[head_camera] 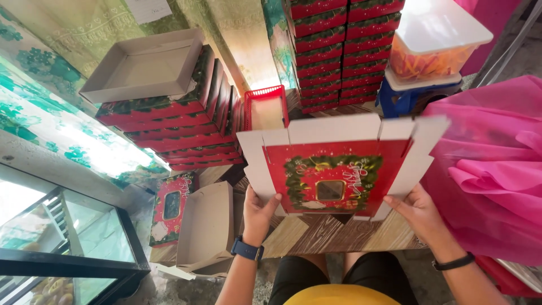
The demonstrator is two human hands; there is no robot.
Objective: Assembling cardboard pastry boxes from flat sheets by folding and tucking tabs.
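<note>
I hold a flat, unfolded cardboard box blank in front of me with both hands. Its printed face is red with a green wreath and a small square window, and its white flaps stick out around the edges. My left hand, with a dark blue watch on the wrist, grips the lower left edge. My right hand, with a black band on the wrist, grips the lower right edge. The blank hovers over a wood-patterned table.
Stacks of folded red boxes stand at the left with an open white box tray on top. More red boxes are stacked at the back. A red basket, a lidded plastic container, pink plastic sheeting and a glass case surround me.
</note>
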